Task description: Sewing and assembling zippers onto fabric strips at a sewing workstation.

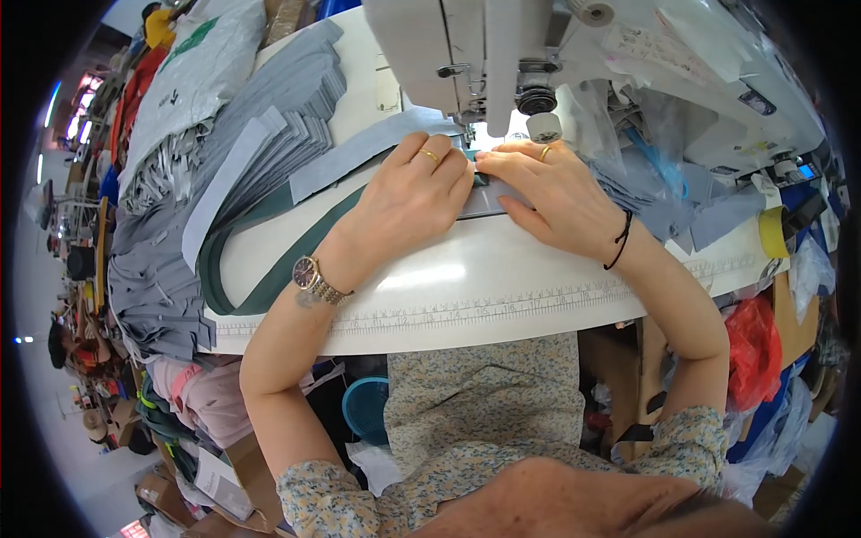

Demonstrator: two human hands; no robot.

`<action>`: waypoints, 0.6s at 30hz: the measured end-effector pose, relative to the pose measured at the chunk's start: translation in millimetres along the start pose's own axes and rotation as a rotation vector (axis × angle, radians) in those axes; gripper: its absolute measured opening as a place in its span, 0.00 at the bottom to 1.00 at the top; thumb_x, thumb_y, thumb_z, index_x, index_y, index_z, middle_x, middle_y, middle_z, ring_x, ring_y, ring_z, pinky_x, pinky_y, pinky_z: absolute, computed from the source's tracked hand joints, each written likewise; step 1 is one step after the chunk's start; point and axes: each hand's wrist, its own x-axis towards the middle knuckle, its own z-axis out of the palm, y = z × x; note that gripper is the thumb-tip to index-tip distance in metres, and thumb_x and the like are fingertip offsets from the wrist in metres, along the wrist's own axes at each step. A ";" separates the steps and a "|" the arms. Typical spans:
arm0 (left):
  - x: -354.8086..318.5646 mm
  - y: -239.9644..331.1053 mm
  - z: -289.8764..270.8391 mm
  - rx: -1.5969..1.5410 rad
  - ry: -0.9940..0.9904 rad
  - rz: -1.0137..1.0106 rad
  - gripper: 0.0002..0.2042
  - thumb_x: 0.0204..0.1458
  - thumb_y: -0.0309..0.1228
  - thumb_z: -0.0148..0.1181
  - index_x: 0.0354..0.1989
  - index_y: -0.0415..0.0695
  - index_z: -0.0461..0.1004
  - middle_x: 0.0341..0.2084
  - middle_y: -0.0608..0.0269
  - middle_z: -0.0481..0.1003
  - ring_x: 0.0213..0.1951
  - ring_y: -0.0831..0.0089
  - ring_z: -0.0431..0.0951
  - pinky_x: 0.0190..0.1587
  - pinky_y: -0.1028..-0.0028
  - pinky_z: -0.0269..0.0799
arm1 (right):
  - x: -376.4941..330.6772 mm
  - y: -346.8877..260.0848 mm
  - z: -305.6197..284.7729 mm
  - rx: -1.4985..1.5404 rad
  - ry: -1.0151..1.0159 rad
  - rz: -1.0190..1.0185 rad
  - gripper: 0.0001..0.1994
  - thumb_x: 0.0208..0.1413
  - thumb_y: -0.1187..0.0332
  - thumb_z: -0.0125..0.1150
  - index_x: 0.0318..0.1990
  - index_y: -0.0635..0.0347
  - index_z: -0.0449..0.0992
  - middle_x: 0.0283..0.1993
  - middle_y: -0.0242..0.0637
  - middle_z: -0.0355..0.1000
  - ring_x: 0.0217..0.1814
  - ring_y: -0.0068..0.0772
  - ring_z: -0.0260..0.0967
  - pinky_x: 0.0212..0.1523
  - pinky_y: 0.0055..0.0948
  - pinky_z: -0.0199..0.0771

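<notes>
My left hand point(417, 184), curled with its fingers bent, grips a dark green fabric strip point(314, 242) close to the needle area of a white sewing machine point(430, 45). The strip loops away to the left over the white table. A light grey-blue fabric piece point(350, 157) lies along it and reaches under the machine head. My right hand point(552, 193) lies flat beside the left one, fingers stretched toward the small bit of green fabric between the hands, thumb apart. Its fingertips nearly meet those of my left hand. The needle and the exact stitching spot are hidden.
Stacked grey fabric pieces point(269, 143) fan across the table's left, beside a white sack point(202, 81). A printed ruler point(466, 309) runs along the front edge. Yellow tape point(771, 233) stands at the right edge. Below are a blue basket point(363, 408) and a red bag point(752, 350).
</notes>
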 end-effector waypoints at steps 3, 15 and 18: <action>1.8 -2.1 -0.9 -0.037 -0.003 -0.029 0.12 0.42 0.26 0.59 0.36 0.38 0.75 0.34 0.61 0.74 0.43 0.65 0.73 0.47 0.67 0.71 | -2.3 -0.4 4.9 -0.185 0.057 -0.084 0.15 0.55 0.69 0.62 0.49 0.60 0.77 0.55 0.35 0.73 0.61 0.35 0.67 0.67 0.49 0.59; -85.3 -40.8 -57.3 -0.071 -0.324 -0.661 0.12 0.50 0.27 0.65 0.43 0.39 0.76 0.43 0.53 0.77 0.46 0.54 0.76 0.48 0.63 0.73 | -4.3 8.6 19.3 -0.265 0.061 -0.112 0.14 0.56 0.68 0.60 0.49 0.61 0.76 0.53 0.32 0.73 0.58 0.28 0.68 0.59 0.41 0.63; -89.3 -45.3 -55.6 -0.114 -0.302 -0.775 0.08 0.48 0.24 0.65 0.38 0.38 0.77 0.41 0.54 0.78 0.45 0.54 0.76 0.47 0.64 0.73 | -8.7 12.2 19.2 -0.219 0.082 -0.128 0.13 0.57 0.68 0.59 0.49 0.61 0.76 0.53 0.31 0.73 0.58 0.28 0.68 0.60 0.41 0.63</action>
